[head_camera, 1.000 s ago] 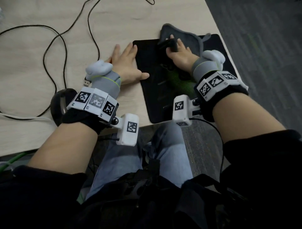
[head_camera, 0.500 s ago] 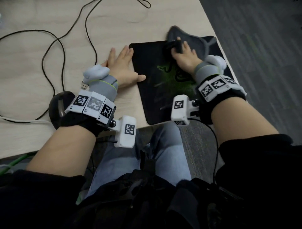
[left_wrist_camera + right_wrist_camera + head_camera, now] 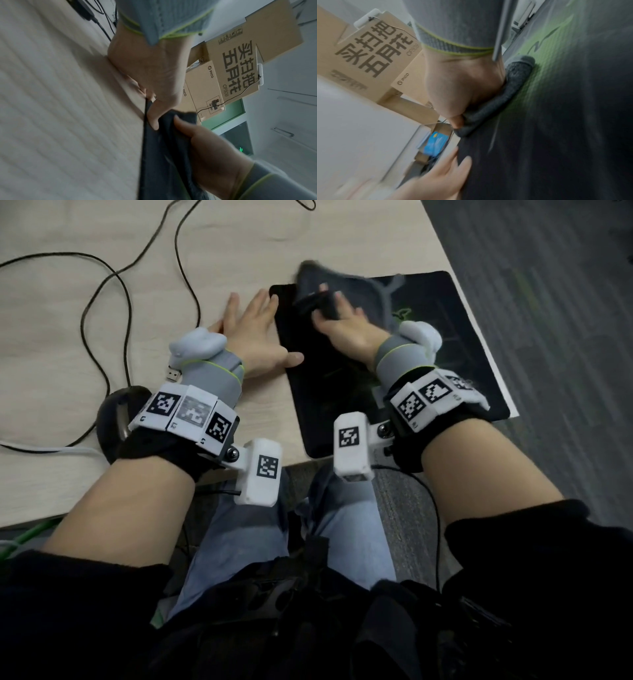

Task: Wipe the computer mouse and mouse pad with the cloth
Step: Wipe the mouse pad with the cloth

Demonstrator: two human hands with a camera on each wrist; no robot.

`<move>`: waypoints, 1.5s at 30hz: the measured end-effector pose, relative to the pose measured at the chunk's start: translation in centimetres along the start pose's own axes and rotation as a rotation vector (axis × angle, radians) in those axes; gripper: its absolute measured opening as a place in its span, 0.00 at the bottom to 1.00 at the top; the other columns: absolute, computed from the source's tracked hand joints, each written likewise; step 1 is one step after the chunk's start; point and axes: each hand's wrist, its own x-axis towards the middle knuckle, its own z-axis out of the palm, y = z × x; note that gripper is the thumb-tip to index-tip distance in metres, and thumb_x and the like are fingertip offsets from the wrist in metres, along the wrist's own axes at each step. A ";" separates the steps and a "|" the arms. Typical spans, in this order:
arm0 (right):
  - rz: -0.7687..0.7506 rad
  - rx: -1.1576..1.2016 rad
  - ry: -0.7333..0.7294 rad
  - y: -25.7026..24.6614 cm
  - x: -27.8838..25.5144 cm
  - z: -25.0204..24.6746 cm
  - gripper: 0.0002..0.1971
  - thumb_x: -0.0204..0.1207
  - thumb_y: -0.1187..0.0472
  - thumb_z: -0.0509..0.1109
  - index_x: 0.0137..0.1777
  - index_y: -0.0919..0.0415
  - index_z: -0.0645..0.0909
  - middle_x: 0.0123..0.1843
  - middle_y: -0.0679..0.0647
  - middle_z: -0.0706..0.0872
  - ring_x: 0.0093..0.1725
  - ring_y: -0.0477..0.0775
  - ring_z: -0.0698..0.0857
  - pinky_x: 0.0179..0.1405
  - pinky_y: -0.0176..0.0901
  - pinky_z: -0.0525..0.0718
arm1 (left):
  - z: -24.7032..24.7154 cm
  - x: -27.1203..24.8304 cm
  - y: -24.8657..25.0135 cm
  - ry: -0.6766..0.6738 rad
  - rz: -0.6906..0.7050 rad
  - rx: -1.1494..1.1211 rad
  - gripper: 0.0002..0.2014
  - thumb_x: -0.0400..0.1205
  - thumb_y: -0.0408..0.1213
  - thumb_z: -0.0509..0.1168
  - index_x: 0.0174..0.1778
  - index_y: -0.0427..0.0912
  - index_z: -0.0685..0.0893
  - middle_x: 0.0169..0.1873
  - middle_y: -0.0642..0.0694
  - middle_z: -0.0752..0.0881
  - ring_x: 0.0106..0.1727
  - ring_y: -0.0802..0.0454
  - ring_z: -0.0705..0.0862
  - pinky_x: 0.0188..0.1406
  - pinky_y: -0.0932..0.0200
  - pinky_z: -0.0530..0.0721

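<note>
A black mouse pad (image 3: 455,344) with a green logo lies at the table's right edge. My right hand (image 3: 334,309) presses a dark grey cloth (image 3: 363,290) onto the pad's far left part, fingers bunching a fold of it. The right wrist view shows the thumb curled against the rolled cloth (image 3: 506,94) on the pad (image 3: 565,128). Beside the pad's left edge my left hand (image 3: 251,313) lies flat on the table, thumb resting on the pad. The black mouse (image 3: 113,416) sits near the table's front edge, partly hidden by my left wrist.
Black cables (image 3: 102,302) loop over the light wood table (image 3: 239,241), and a USB plug (image 3: 173,374) lies by my left wrist. The table's edge runs just right of the pad, with grey carpet (image 3: 548,302) beyond. Cardboard boxes (image 3: 240,60) stand past the table.
My right hand has slid the cloth leftward across the pad to its far left part, uncovering the green logo. My left hand has stayed flat at the pad's left edge.
</note>
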 end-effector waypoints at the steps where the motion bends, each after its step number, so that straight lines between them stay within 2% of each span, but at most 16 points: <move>1: 0.041 -0.009 0.056 1.0 0.2 -0.9 0.29 0.87 0.50 0.48 0.84 0.53 0.42 0.86 0.53 0.43 0.85 0.54 0.42 0.81 0.41 0.43 | 0.1 0.0 0.0 -0.002 -0.004 0.004 0.45 0.77 0.56 0.66 0.83 0.53 0.45 0.84 0.57 0.43 0.84 0.48 0.35 0.82 0.47 0.41; 5: 0.229 -0.030 0.177 4.4 1.3 -4.3 0.30 0.86 0.49 0.47 0.84 0.55 0.41 0.86 0.55 0.43 0.85 0.59 0.43 0.83 0.47 0.42 | 0.2 0.5 -0.1 0.019 -0.024 -0.020 0.46 0.75 0.57 0.68 0.83 0.55 0.48 0.83 0.59 0.45 0.84 0.47 0.37 0.81 0.44 0.45; 7: 0.254 -0.075 0.209 4.3 1.3 -4.3 0.29 0.86 0.50 0.46 0.83 0.56 0.42 0.86 0.53 0.43 0.86 0.55 0.43 0.84 0.50 0.41 | 0.2 0.7 -0.1 0.023 -0.024 -0.021 0.46 0.74 0.56 0.69 0.83 0.55 0.49 0.84 0.58 0.45 0.84 0.47 0.37 0.81 0.42 0.45; 14: -0.018 -0.116 -0.009 -0.7 -0.3 0.9 0.28 0.86 0.52 0.47 0.83 0.53 0.42 0.86 0.49 0.43 0.85 0.46 0.40 0.83 0.49 0.38 | -0.6 0.8 0.8 0.002 0.007 0.061 0.47 0.74 0.51 0.71 0.83 0.44 0.51 0.84 0.47 0.47 0.84 0.45 0.40 0.82 0.52 0.39; 16: -0.026 -0.079 -0.021 -0.6 -0.3 0.8 0.28 0.86 0.52 0.46 0.83 0.54 0.41 0.86 0.50 0.44 0.85 0.47 0.39 0.83 0.48 0.38 | -1.1 0.9 1.7 -0.001 0.040 0.153 0.44 0.72 0.50 0.73 0.81 0.39 0.59 0.83 0.41 0.52 0.85 0.47 0.44 0.83 0.51 0.39; 18: -0.004 0.016 -0.048 -0.1 -0.4 0.2 0.28 0.87 0.52 0.47 0.83 0.55 0.42 0.86 0.53 0.44 0.85 0.50 0.40 0.82 0.46 0.40 | -1.6 1.1 3.1 -0.007 0.063 0.168 0.34 0.71 0.44 0.75 0.72 0.38 0.72 0.79 0.42 0.63 0.83 0.44 0.53 0.81 0.47 0.51; 20: 0.005 0.143 -0.112 -0.3 -0.7 -0.3 0.29 0.85 0.47 0.49 0.83 0.53 0.49 0.86 0.54 0.50 0.85 0.56 0.46 0.84 0.49 0.45 | -2.3 1.6 4.6 0.025 0.078 0.071 0.15 0.72 0.34 0.71 0.54 0.38 0.81 0.59 0.38 0.79 0.69 0.37 0.73 0.59 0.48 0.72; 21: 0.015 0.211 -0.112 -0.4 -0.8 -0.4 0.34 0.79 0.40 0.52 0.83 0.52 0.54 0.85 0.54 0.56 0.85 0.60 0.51 0.84 0.55 0.50 | -2.7 1.7 5.1 0.035 0.082 0.025 0.04 0.74 0.31 0.67 0.43 0.39 0.79 0.45 0.37 0.80 0.57 0.35 0.78 0.46 0.51 0.73; 23: 0.077 0.310 -0.072 0.5 0.3 -0.4 0.44 0.65 0.31 0.55 0.81 0.51 0.60 0.83 0.52 0.64 0.83 0.61 0.59 0.82 0.60 0.59 | -2.9 2.4 5.8 0.029 0.081 -0.005 0.07 0.77 0.27 0.60 0.33 0.40 0.75 0.33 0.37 0.77 0.43 0.39 0.76 0.36 0.54 0.68; 27: 0.064 0.206 -0.099 0.8 -0.7 -1.9 0.29 0.85 0.47 0.49 0.84 0.51 0.47 0.86 0.53 0.48 0.85 0.59 0.45 0.83 0.48 0.46 | -3.0 4.3 6.2 0.052 0.045 0.093 0.08 0.80 0.30 0.59 0.47 0.38 0.84 0.48 0.33 0.86 0.49 0.33 0.83 0.39 0.55 0.71; 29: 0.063 0.187 -0.073 2.2 -0.4 -3.1 0.26 0.88 0.52 0.45 0.83 0.52 0.45 0.86 0.54 0.43 0.85 0.57 0.41 0.81 0.44 0.44 | -2.8 5.3 6.2 0.072 0.012 0.128 0.05 0.80 0.32 0.60 0.44 0.40 0.82 0.33 0.41 0.81 0.32 0.41 0.78 0.32 0.58 0.70; 31: 0.104 0.151 -0.020 3.3 0.3 -4.4 0.25 0.88 0.53 0.44 0.83 0.53 0.47 0.86 0.58 0.43 0.85 0.59 0.42 0.82 0.46 0.44 | -2.5 5.4 6.4 0.100 -0.005 0.138 0.03 0.79 0.32 0.61 0.41 0.42 0.79 0.25 0.46 0.71 0.24 0.48 0.67 0.29 0.61 0.68; 34: 0.218 0.118 0.143 5.3 0.7 -6.4 0.28 0.87 0.50 0.46 0.83 0.55 0.42 0.86 0.57 0.44 0.85 0.56 0.45 0.82 0.44 0.46 | -1.9 5.0 7.2 0.114 0.001 0.139 0.04 0.79 0.31 0.61 0.42 0.39 0.81 0.33 0.37 0.80 0.32 0.40 0.76 0.33 0.56 0.72; 37: 0.233 0.172 0.123 6.1 0.8 -7.4 0.28 0.87 0.49 0.46 0.83 0.53 0.44 0.86 0.57 0.46 0.85 0.58 0.46 0.84 0.48 0.47 | -1.6 5.2 7.1 0.139 0.014 0.142 0.11 0.78 0.31 0.60 0.51 0.34 0.85 0.50 0.31 0.85 0.49 0.31 0.83 0.42 0.52 0.73; 41: 0.169 0.148 0.063 5.6 -0.7 -5.9 0.28 0.87 0.49 0.46 0.83 0.52 0.42 0.86 0.52 0.42 0.85 0.54 0.40 0.82 0.44 0.42 | -1.4 5.3 6.7 0.149 0.018 0.138 0.14 0.78 0.32 0.60 0.56 0.35 0.86 0.54 0.30 0.85 0.54 0.30 0.83 0.48 0.51 0.78; 45: 0.049 0.217 -0.074 5.6 -1.8 -3.4 0.27 0.86 0.48 0.48 0.83 0.46 0.44 0.86 0.46 0.45 0.85 0.50 0.40 0.79 0.41 0.41 | -1.5 5.2 6.6 0.171 0.016 0.145 0.13 0.78 0.31 0.59 0.53 0.33 0.85 0.52 0.29 0.85 0.52 0.30 0.83 0.43 0.52 0.74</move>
